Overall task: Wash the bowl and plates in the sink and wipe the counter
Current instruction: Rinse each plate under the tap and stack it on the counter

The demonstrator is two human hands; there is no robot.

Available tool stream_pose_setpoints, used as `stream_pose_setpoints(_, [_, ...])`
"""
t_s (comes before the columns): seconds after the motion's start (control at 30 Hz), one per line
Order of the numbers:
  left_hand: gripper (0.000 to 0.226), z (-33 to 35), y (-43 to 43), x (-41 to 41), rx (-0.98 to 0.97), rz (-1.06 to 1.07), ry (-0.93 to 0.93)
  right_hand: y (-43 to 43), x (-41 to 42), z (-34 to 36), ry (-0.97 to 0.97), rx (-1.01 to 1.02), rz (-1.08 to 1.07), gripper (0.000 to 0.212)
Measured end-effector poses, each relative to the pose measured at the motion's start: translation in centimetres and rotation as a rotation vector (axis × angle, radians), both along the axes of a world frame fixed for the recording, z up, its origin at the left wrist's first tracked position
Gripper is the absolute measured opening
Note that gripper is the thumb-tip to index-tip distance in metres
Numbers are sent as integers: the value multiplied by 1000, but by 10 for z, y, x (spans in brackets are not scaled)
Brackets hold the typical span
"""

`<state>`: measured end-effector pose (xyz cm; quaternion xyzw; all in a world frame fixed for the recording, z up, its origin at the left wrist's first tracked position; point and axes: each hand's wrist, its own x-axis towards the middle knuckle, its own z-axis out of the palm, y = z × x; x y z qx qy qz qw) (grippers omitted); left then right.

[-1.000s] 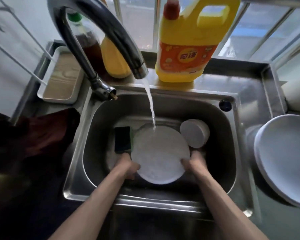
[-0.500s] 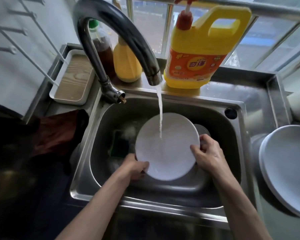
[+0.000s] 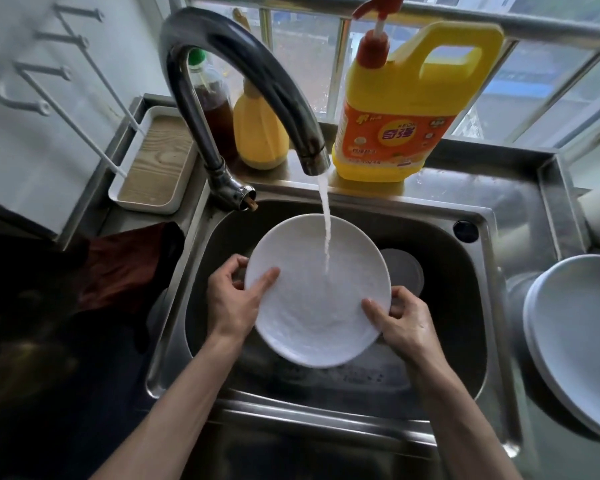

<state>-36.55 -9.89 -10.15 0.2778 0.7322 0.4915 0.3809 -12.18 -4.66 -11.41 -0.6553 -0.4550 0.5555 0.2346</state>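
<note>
Steel sink (image 3: 459, 296) in a wet steel worktop (image 3: 482, 194) under a barred window (image 3: 541, 84). Left hand (image 3: 229, 299) and right hand (image 3: 407, 325) each grip the plate (image 3: 312, 313) by its rim over the sink, with water from the tap (image 3: 253, 84) hitting it. Bowl (image 3: 407, 271) is in the sink too. Stacked plates (image 3: 579, 337) right of the sink, soap jug (image 3: 395, 119) behind, red cloth (image 3: 118, 271) left.

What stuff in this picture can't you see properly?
All in the head view:
- The bowl is mostly hidden behind the plate.
- The bottom of the sink is largely covered by the plate.
- The stacked plates at right are cut off by the picture's edge.
- The brown bottle is partly behind the faucet.
</note>
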Motion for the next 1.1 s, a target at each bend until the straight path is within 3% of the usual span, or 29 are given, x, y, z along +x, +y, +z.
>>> stream_pose_setpoints(0.17, [21,12,1,-4,94,-33,160,-7,-25,-4,61,67,-85,28])
stream_pose_setpoints(0.23, [14,11,0,-3,49,-40,127,-7,-37,-5,32,118,-144,26])
stream_pose_setpoints(0.27, [8,9,-2,-3,19,-44,31,-6,-42,-5,8,148,-170,28])
stream_pose_setpoints(0.37, [44,4,-9,-1,-58,-58,-393,-4,-47,-3,-85,247,-204,38])
stream_pose_setpoints(0.43, [46,2,-13,-1,-103,1,-523,-1,-46,-1,-159,277,-177,45])
stream_pose_setpoints(0.53, [33,-1,-14,2,-119,48,-496,-2,-49,-6,-394,393,-48,38])
stream_pose_setpoints(0.63, [29,-4,-14,11,-94,54,-473,-6,-58,-14,-724,609,213,57])
stream_pose_setpoints(0.7, [27,-1,-13,15,-73,63,-460,-6,-70,-15,-809,654,388,60])
stream_pose_setpoints(0.9, [41,1,0,25,-47,31,-457,-7,-120,-11,-664,755,737,68])
stream_pose_setpoints(1.0, [41,2,0,14,-40,99,-453,-14,-112,-12,-619,840,1046,62])
stream_pose_setpoints(1.1, [38,-3,-4,2,-64,174,-395,-13,-84,-16,-595,730,1108,60])
